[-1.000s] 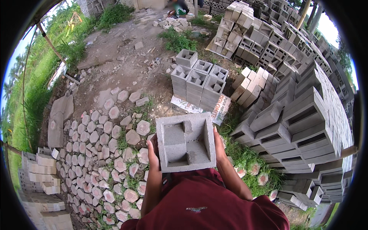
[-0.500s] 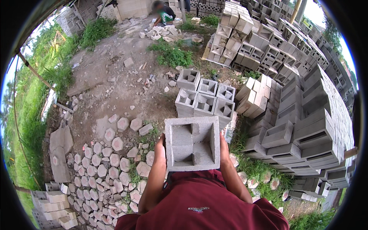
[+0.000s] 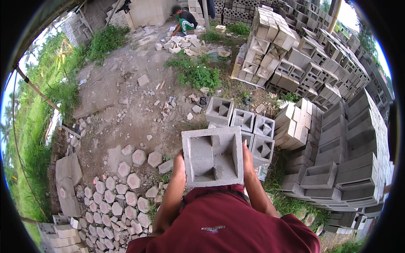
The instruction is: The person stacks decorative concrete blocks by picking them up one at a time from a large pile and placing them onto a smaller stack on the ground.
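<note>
A square grey concrete block [image 3: 225, 162] with a hollow, ridged inside is held up in front of my chest, its hollow facing up toward me. My left hand [image 3: 179, 166] presses against the block's left side, and my right hand [image 3: 248, 160] grips its right side; the block partly hides the fingers of both. Just beyond it on the ground stands a small group of similar grey hollow blocks [image 3: 220, 109], stacked and partly covered by the held block.
Tall stacks of hollow blocks [image 3: 320, 175] rise on the right, with pale blocks [image 3: 291, 126] beside them. Hexagonal pavers [image 3: 117, 208] cover the ground at lower left. Farther off, a person [image 3: 185, 21] crouches by a rubble pile [image 3: 183, 44]. Weeds [image 3: 196, 71] grow mid-ground.
The view has turned slightly left and up, so the ground blocks and right-hand stacks sit farther right and lower. The held block stays between my hands.
</note>
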A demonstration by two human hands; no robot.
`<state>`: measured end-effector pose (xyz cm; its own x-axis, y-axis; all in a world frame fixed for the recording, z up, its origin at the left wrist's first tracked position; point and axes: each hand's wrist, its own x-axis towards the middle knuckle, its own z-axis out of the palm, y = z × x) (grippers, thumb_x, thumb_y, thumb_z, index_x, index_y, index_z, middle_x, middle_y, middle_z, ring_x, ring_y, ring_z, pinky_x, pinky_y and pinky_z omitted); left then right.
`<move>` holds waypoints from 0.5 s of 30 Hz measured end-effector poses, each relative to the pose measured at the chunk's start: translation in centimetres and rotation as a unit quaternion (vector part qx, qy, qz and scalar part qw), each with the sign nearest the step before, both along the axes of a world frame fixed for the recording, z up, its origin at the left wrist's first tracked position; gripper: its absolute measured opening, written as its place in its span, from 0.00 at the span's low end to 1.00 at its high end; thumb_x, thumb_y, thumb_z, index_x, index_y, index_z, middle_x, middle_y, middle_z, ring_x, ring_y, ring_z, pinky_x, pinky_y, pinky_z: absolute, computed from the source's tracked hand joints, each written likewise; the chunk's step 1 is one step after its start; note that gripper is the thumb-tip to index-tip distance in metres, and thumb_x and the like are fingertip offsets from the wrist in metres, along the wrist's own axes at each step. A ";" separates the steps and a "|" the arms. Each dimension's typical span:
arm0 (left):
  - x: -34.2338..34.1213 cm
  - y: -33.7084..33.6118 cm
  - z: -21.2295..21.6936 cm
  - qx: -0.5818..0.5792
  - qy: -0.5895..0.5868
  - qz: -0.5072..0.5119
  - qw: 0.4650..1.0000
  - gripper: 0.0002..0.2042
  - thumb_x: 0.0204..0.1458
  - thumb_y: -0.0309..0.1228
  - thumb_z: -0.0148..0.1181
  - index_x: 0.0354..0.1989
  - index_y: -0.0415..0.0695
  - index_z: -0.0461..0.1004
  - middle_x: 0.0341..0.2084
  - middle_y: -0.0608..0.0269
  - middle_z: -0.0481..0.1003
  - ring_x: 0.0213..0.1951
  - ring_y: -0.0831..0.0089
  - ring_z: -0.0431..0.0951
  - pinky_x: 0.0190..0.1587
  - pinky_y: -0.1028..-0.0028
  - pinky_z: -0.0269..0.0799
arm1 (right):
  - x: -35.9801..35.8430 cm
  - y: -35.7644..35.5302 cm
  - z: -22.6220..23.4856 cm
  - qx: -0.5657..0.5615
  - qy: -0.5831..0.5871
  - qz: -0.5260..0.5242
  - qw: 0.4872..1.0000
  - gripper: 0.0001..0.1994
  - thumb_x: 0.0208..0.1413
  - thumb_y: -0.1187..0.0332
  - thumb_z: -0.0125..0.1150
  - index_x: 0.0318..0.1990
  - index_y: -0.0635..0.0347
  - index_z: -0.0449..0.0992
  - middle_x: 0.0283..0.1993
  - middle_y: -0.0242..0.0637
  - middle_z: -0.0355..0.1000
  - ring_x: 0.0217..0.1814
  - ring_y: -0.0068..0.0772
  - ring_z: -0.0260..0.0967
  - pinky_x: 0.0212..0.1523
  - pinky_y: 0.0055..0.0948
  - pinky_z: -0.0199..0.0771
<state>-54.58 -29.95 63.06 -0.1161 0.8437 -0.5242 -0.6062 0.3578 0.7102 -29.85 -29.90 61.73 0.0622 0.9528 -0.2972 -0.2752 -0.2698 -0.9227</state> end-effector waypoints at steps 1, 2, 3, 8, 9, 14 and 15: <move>-0.4 2.0 0.2 -0.001 0.009 0.013 1.000 0.17 0.56 0.41 0.45 0.40 0.42 0.75 0.32 0.63 0.75 0.35 0.73 0.75 0.40 0.71 0.70 | -0.7 2.4 -1.0 0.001 0.008 -0.007 1.000 0.29 0.61 0.43 0.41 0.48 0.64 0.73 0.40 0.30 0.70 0.39 0.20 0.63 0.42 0.23 0.64; -0.9 4.3 -0.2 0.005 0.019 0.019 1.000 0.17 0.56 0.41 0.45 0.40 0.42 0.75 0.32 0.63 0.75 0.34 0.73 0.74 0.40 0.72 0.70 | -1.4 4.8 -1.9 0.001 0.017 -0.014 1.000 0.29 0.61 0.44 0.41 0.48 0.64 0.73 0.40 0.30 0.70 0.39 0.21 0.63 0.43 0.23 0.63; -1.4 5.9 -0.7 -0.002 0.029 0.025 0.999 0.17 0.56 0.41 0.46 0.40 0.42 0.75 0.32 0.64 0.75 0.34 0.73 0.74 0.40 0.72 0.69 | -2.1 6.5 -2.4 -0.009 0.024 -0.021 0.999 0.29 0.61 0.44 0.41 0.48 0.64 0.73 0.40 0.30 0.70 0.40 0.21 0.63 0.43 0.23 0.63; -3.9 13.6 -4.0 -0.019 0.032 0.007 0.999 0.16 0.55 0.39 0.47 0.41 0.40 0.74 0.33 0.65 0.75 0.34 0.73 0.74 0.39 0.73 0.69 | -3.1 13.7 -4.5 -0.046 0.029 0.029 0.998 0.35 0.61 0.41 0.38 0.59 0.66 0.64 0.57 0.42 0.64 0.57 0.32 0.60 0.58 0.29 0.57; -3.9 14.7 -4.4 -0.021 0.002 -0.003 1.000 0.17 0.56 0.39 0.46 0.43 0.40 0.74 0.35 0.63 0.75 0.37 0.71 0.75 0.42 0.70 0.70 | -3.7 14.8 -4.1 -0.054 0.074 0.019 0.996 0.36 0.60 0.41 0.37 0.60 0.67 0.62 0.59 0.43 0.63 0.59 0.33 0.59 0.60 0.30 0.55; -3.4 19.5 -10.6 -0.098 -0.102 -0.070 0.988 0.17 0.57 0.39 0.43 0.45 0.41 0.72 0.39 0.59 0.75 0.41 0.67 0.76 0.45 0.67 0.72 | -3.3 17.7 -8.1 -0.204 0.122 -0.034 0.971 0.38 0.61 0.40 0.35 0.62 0.71 0.57 0.65 0.44 0.57 0.65 0.36 0.54 0.65 0.31 0.50; -3.1 20.4 -12.8 -0.120 -0.113 -0.073 0.984 0.17 0.57 0.39 0.43 0.45 0.41 0.72 0.39 0.59 0.75 0.41 0.67 0.76 0.45 0.67 0.72 | -3.1 17.7 -10.1 -0.170 0.130 -0.050 0.975 0.38 0.61 0.40 0.35 0.63 0.70 0.56 0.65 0.45 0.57 0.67 0.37 0.53 0.66 0.32 0.50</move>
<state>-57.67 -9.59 50.29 0.1407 0.6914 -0.7086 -0.6687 0.5942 0.4470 -33.00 -12.17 51.62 0.0304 0.7888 -0.6139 -0.5296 -0.5082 -0.6792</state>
